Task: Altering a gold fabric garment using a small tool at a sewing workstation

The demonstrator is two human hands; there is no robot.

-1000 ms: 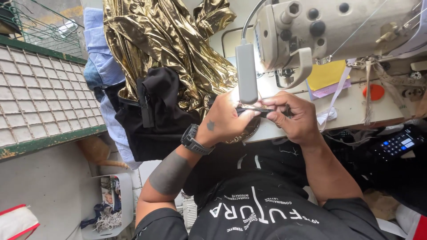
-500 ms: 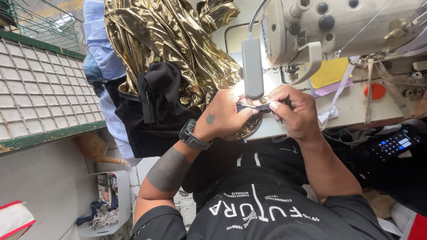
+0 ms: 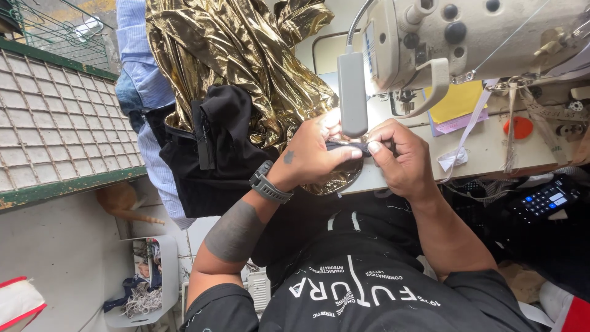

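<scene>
My left hand (image 3: pixel 313 154) and right hand (image 3: pixel 396 157) pinch a dark fabric strip (image 3: pixel 350 147) between them at the sewing machine (image 3: pixel 467 43). Gold cloth (image 3: pixel 239 55) lies bunched beside my left hand, under the grey lamp (image 3: pixel 352 92).

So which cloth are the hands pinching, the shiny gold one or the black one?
The small dark strip, pinched between both hands beside the machine; the gold cloth lies heaped behind.

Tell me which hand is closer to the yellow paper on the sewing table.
Right. The right hand pinches the dark fabric strip just below-left of the yellow paper; the left hand pinches it farther left, by the gold fabric.
</scene>
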